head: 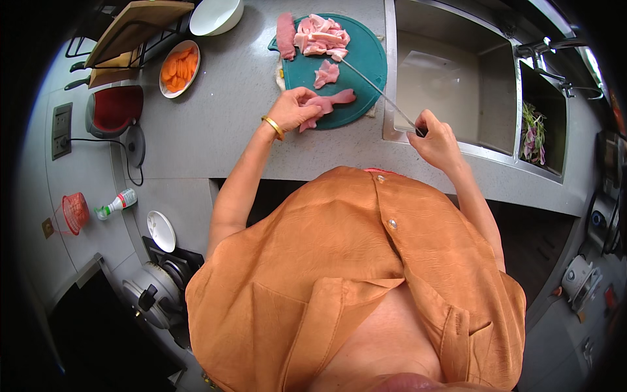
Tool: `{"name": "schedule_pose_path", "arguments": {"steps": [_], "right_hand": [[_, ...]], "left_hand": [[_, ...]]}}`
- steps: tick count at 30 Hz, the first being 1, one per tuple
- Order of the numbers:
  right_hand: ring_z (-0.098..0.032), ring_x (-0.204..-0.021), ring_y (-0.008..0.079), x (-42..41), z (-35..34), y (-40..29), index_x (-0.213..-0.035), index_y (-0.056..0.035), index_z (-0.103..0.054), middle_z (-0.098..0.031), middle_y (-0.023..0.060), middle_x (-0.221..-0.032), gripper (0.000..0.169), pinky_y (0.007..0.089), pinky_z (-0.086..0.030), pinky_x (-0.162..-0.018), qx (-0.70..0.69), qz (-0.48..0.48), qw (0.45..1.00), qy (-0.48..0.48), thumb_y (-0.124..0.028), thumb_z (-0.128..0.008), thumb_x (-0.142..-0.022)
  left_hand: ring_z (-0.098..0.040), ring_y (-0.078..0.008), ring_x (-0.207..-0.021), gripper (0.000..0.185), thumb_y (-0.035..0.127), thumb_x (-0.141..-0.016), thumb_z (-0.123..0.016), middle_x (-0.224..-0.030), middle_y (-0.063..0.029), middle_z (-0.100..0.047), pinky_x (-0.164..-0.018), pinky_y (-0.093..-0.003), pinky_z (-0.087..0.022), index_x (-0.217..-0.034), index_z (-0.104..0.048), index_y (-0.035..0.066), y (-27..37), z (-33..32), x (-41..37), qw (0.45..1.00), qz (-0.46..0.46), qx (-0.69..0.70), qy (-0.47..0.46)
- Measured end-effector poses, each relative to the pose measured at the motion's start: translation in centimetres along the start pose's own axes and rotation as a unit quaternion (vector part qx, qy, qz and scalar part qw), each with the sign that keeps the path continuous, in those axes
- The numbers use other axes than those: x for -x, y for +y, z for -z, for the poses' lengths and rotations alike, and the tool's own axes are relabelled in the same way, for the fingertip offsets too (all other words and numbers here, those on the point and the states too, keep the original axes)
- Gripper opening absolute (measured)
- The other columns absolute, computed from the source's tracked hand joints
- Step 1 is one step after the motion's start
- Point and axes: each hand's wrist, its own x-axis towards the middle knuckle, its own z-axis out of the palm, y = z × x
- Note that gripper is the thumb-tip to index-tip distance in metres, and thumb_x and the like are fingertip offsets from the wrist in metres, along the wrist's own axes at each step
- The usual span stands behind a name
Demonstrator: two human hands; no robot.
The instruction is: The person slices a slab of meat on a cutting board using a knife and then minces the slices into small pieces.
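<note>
Strips of raw meat lie under the fingers of my left hand, which grips them at the near side of a round green cutting board. A kitchen knife is in my right hand, its blade seen nearly edge-on and slanting up over the board's right side. Its tip overlaps the meat pile in view; whether it touches cannot be told. That pile of sliced raw meat sits at the far side. Left of it is a longer uncut piece, and one small slice lies apart in the middle.
Right of the board is a steel sink holding cloudy water, with leafy vegetables in the smaller basin. A bowl of sliced carrots, a white bowl and a rack of boards stand left. A pressure cooker sits lower left.
</note>
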Motion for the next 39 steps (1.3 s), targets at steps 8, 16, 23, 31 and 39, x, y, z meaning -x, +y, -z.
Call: {"name": "schedule_pose_path", "arguments": {"steps": [8, 16, 23, 31, 39], "right_hand": [[-0.058, -0.068, 0.0401, -0.2, -0.1, -0.4, -0.085, 0.0003, -0.05, -0.059, 0.0217, -0.07, 0.023, 0.0438, -0.044, -0.062, 0.006, -0.017, 1.0, -0.009, -0.014, -0.065, -0.074], [-0.057, -0.067, 0.0399, -0.4, 0.0, -0.8, -0.085, 0.0004, -0.05, -0.059, 0.0213, -0.069, 0.023, 0.0431, -0.044, -0.062, -0.009, -0.026, 1.0, 0.004, -0.013, -0.065, -0.074], [-0.058, -0.067, 0.0397, -0.5, 0.0, -0.3, -0.085, 0.0006, -0.05, -0.059, 0.0211, -0.069, 0.024, 0.0431, -0.045, -0.062, -0.019, -0.024, 0.999, 0.012, -0.014, -0.066, -0.074], [-0.056, -0.065, 0.0421, -0.7, -0.4, -0.6, -0.087, -0.0002, -0.049, -0.057, 0.0223, -0.066, 0.021, 0.0461, -0.043, -0.06, -0.027, -0.021, 0.999, -0.005, -0.014, -0.062, -0.079], [-0.054, -0.065, 0.0453, -1.4, -0.4, -2.7, -0.091, -0.003, -0.046, -0.055, 0.0237, -0.063, 0.016, 0.0523, -0.04, -0.06, 0.047, 0.032, 0.998, -0.016, -0.013, -0.055, -0.083]], "left_hand": [[-0.064, -0.0247, -0.086, 0.05, 0.035, -0.076, -0.071, -0.093, -0.0134, -0.067, -0.079, -0.0344, -0.051, -0.108, -0.063, -0.003, -0.1, 0.5, -2.2, 0.968, -0.142, -0.119, 0.17], [-0.063, -0.0367, -0.083, 0.037, 0.037, -0.072, -0.073, -0.081, -0.0199, -0.066, -0.073, -0.0398, -0.05, -0.082, -0.063, 0.003, 1.9, -3.4, -6.0, 0.877, -0.08, -0.388, 0.272], [-0.067, -0.0202, -0.069, 0.022, 0.017, -0.08, -0.072, -0.081, -0.0122, -0.068, -0.06, -0.0289, -0.054, -0.088, -0.059, 0.001, 2.6, -3.9, -5.8, 0.959, -0.077, 0.194, 0.193], [-0.069, -0.0177, -0.071, 0.027, 0.02, -0.089, -0.061, -0.097, -0.0124, -0.068, -0.052, -0.0286, -0.053, -0.098, -0.061, -0.005, 2.5, -4.7, -2.8, 0.964, 0.117, 0.168, 0.169], [-0.058, -0.0274, -0.094, 0.024, 0.01, -0.075, -0.067, -0.105, -0.0081, -0.063, -0.086, -0.0357, -0.047, -0.099, -0.067, 0.009, 0.3, -1.5, -5.1, 0.821, -0.361, -0.341, 0.281]]}}
